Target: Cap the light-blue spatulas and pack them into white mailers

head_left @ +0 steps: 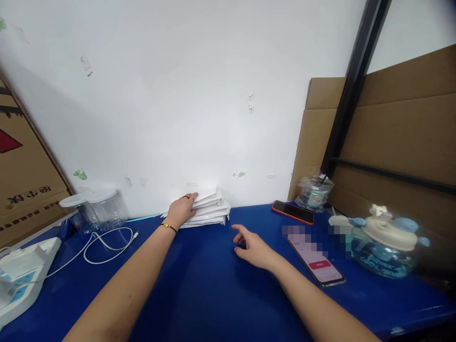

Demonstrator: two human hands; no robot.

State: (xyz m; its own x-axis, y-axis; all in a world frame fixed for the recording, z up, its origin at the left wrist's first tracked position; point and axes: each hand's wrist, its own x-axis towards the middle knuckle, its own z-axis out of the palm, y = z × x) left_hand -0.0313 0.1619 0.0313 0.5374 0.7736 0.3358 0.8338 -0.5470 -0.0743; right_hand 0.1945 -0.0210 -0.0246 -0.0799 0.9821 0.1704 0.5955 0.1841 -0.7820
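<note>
A stack of white, thin, layered packets (210,211) lies against the wall at the back of the blue table; whether they are paper or cloth I cannot tell. My left hand (181,210) grips the stack at its left end, fingers over the top and thumb along the front side. A ring and a dark cord bracelet with a gold bead show on that hand and wrist. To the right of the stack, my right hand (251,247) hovers just above the table with thumb and forefinger apart. Nothing is in it, and it does not touch the stack.
Right of my right hand lie a lit phone (317,261) and an orange-edged phone (293,212). Beyond are a wrapped cup (315,192) and a blue-tinted bottle (384,247). Leftward are clear jars (103,211), a white cable (107,261) and a power strip (30,280).
</note>
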